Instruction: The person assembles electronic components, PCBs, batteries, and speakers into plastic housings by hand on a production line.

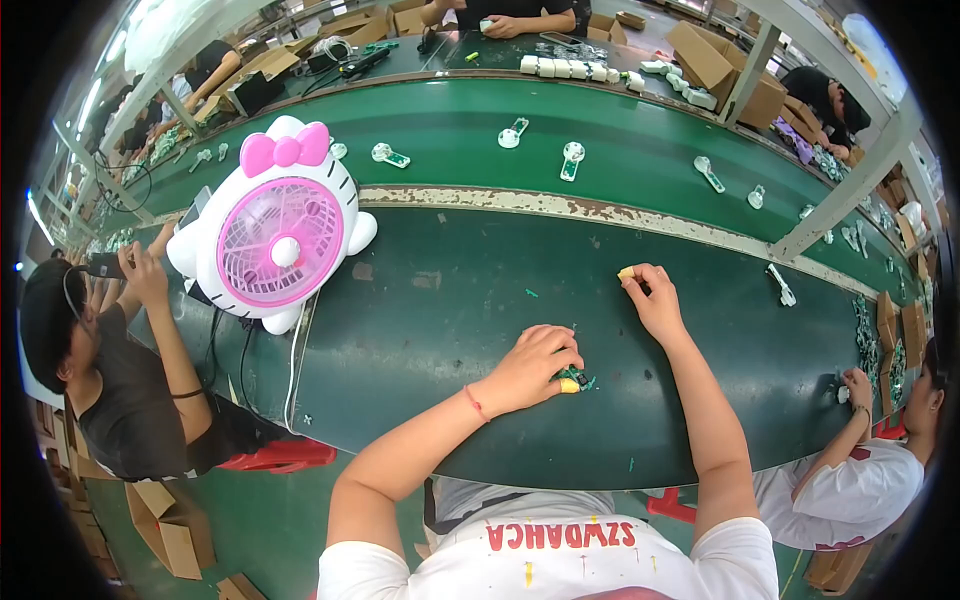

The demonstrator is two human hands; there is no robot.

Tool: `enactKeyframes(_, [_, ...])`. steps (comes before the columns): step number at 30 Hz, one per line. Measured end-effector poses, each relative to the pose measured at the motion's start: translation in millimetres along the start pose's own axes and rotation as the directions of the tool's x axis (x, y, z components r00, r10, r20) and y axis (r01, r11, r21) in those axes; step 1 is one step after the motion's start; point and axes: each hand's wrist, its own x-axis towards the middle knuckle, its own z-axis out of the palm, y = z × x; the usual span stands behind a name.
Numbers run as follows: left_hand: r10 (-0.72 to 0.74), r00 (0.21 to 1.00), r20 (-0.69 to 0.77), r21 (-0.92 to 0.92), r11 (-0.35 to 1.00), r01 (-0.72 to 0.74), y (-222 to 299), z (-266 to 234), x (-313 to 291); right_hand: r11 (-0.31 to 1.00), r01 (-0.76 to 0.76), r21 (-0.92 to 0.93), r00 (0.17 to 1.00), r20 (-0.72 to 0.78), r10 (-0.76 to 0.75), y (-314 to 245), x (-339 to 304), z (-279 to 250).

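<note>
My left hand (532, 366) rests low over the dark green worktable (420, 310), its fingers curled down around small green and black pieces (575, 376) that look like bits of circuit board. Some of the pieces are hidden under the fingers. A yellow finger cover is on its thumb, and a red string circles the wrist. Farther forward and to the right, my right hand (655, 300) has its fingers bent into a pinch near the table surface. Yellow covers a fingertip there too; whatever lies in the pinch cannot be made out. A green scrap (532, 293) lies between the hands.
A white and pink cat-shaped fan (280, 240) stands at the left with cables. Beyond a worn ledge (560, 207), a green conveyor belt (440, 120) carries several white parts with green boards. One white part (781, 286) lies at right. Co-workers sit left, right and opposite.
</note>
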Motion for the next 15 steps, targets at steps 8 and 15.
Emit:
enactKeyframes(8, [-0.093,0.996,-0.016,-0.019,0.996,0.093,-1.9,-1.7,-0.7,1.0,0.013,0.007,1.0,-0.015,-0.013,1.6,0.3,2.6])
enactKeyframes(15, [-0.141,0.989,-0.044,-0.071,0.988,0.138,1.0,-5.4,2.0,1.0,0.003,0.011,1.0,-0.019,-0.002,1.0,-0.1,1.0])
